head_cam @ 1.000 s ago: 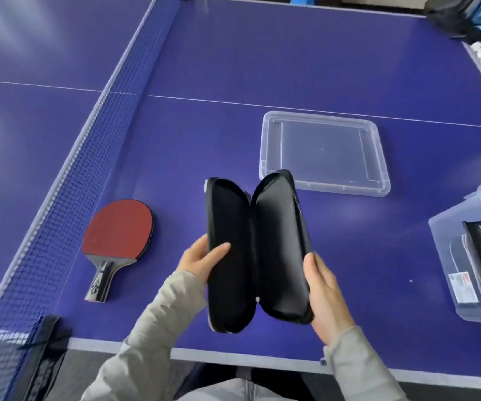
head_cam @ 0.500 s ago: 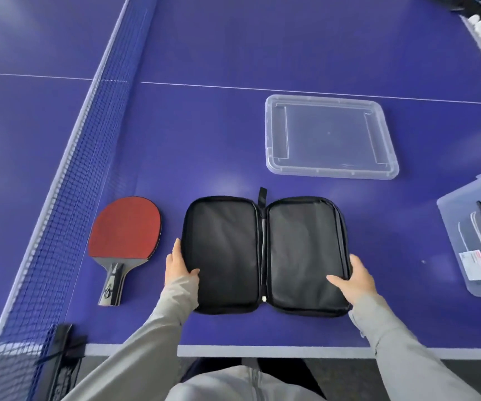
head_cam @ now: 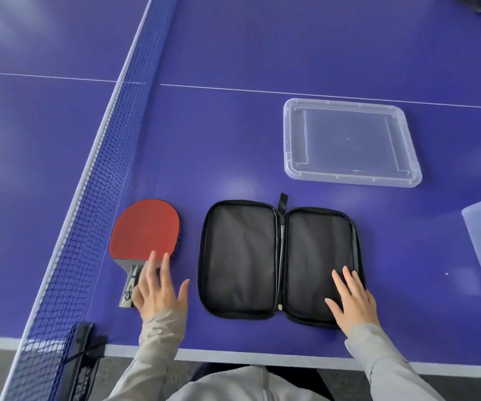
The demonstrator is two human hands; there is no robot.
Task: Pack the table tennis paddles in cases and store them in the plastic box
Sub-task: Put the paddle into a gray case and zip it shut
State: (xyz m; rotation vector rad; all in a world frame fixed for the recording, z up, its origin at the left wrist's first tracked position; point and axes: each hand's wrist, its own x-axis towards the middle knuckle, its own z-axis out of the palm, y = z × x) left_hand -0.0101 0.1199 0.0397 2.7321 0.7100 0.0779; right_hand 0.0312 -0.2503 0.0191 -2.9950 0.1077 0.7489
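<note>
A black paddle case (head_cam: 245, 256) lies unzipped and spread flat on the blue table, both halves empty. To its left a red paddle (head_cam: 143, 227) lies face up, handle toward me. My left hand (head_cam: 158, 290) hovers over the paddle's handle with fingers straight and spread, covering part of it. My right hand (head_cam: 352, 299) rests flat on the near corner of the case's right half. The clear plastic box (head_cam: 476, 224) stands at the right edge, holding black cases.
A clear box lid (head_cam: 349, 143) lies upside down behind the case. The blue net (head_cam: 94, 175) runs along the left beside the paddle, its clamp (head_cam: 83, 363) at the near edge. The table's front edge (head_cam: 262, 357) is close to my body.
The case went from held up half-open to lying flat on the table. My left hand left the case's edge and moved left over the paddle handle. My right hand slid onto the case.
</note>
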